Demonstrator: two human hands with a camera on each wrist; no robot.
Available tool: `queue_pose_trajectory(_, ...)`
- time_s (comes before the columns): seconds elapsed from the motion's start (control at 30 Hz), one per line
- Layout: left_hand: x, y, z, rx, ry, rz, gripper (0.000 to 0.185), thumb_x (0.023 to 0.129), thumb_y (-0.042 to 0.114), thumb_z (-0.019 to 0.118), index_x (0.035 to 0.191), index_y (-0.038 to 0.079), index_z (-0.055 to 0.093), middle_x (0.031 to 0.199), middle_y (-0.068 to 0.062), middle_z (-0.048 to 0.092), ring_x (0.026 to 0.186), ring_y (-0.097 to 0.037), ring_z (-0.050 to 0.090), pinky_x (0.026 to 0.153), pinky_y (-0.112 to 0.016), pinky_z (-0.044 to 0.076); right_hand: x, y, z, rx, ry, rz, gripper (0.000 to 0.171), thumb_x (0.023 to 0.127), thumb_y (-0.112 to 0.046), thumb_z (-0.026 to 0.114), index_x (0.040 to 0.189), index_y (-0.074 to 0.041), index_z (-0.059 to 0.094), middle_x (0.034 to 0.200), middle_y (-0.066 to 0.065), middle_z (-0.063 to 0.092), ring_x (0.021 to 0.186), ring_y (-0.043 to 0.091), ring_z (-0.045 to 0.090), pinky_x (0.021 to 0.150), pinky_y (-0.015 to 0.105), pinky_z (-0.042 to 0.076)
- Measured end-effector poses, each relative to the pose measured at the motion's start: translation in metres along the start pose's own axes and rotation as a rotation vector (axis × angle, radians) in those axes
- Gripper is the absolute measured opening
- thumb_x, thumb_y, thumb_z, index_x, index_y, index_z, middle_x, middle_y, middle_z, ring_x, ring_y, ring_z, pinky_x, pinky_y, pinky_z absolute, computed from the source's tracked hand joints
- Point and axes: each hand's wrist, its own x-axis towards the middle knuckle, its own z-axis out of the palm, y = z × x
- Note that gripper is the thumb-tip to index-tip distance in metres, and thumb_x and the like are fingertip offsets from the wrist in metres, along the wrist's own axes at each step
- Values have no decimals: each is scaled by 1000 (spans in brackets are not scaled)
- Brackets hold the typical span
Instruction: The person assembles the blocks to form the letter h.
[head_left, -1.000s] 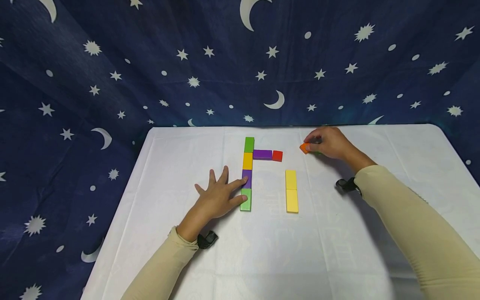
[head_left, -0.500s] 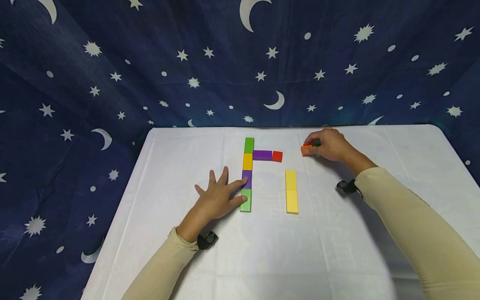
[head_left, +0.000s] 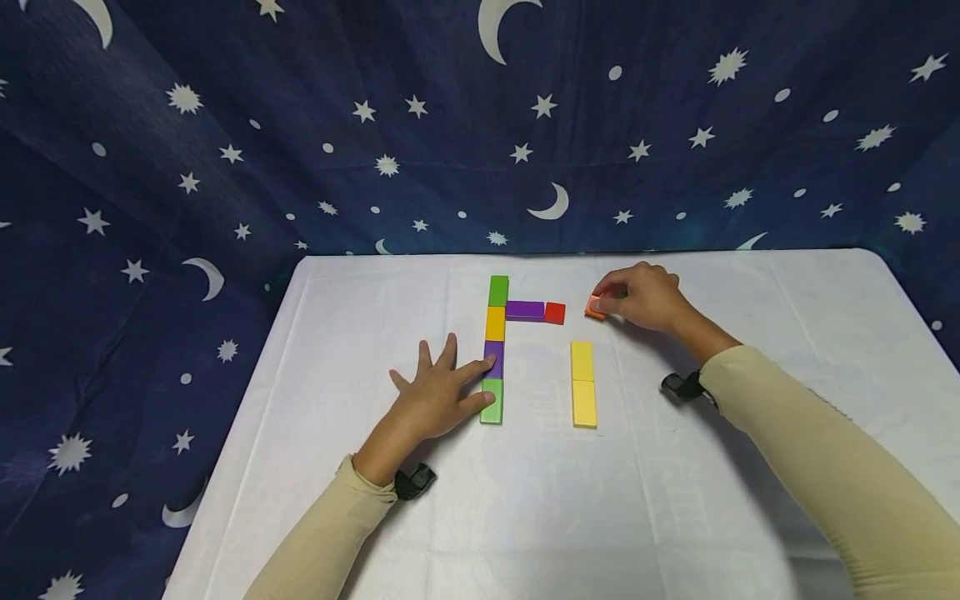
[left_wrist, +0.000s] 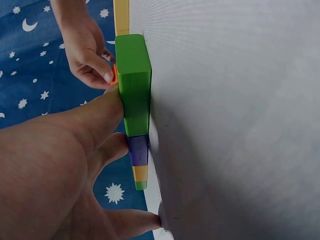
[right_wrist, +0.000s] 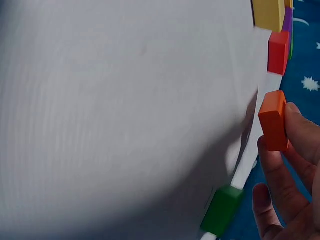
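My right hand (head_left: 648,297) pinches an orange block (right_wrist: 273,121) between thumb and fingers, to the right of a red block (head_left: 555,313) and apart from it. That red block sits at the end of a purple block (head_left: 525,311) lying crosswise. My left hand (head_left: 431,402) is spread on the table; its thumb touches a light green block (head_left: 492,414) and its index finger a purple block (head_left: 492,348). These form an upright column with a yellow-orange block (head_left: 496,322) and a green block (head_left: 498,291), all end to end.
Two yellow blocks (head_left: 582,383) lie end to end right of the column. A dark green block (right_wrist: 223,210) rests on the table near the right hand, hidden in the head view. White cloth (head_left: 525,517) covers the table; a starry curtain (head_left: 450,125) hangs behind.
My right hand has turned the orange block and moved it left and slightly nearer, towards the red block. The left hand has kept its place on the column.
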Motion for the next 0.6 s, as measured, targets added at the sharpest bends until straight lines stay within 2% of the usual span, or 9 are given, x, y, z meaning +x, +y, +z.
queue_pose_trajectory(0.33, 1, -2, 1, -7, 4, 3, 61, 95, 62, 60, 152, 46, 45, 171, -19, 15, 152, -59, 4, 99, -93, 7, -1, -12, 12, -9, -6, -32, 19, 87, -27, 80, 103, -18, 79, 93, 6, 73, 107, 32, 52, 90, 63, 27)
queue_pose_trajectory(0.6, 1, -2, 1, -4, 6, 6, 60, 95, 62, 59, 152, 46, 45, 171, -19, 14, 153, -59, 4, 98, -93, 7, 0, -15, 17, -19, -5, -41, 20, 84, -32, 83, 98, -18, 79, 85, 2, 72, 104, 30, 53, 89, 63, 28)
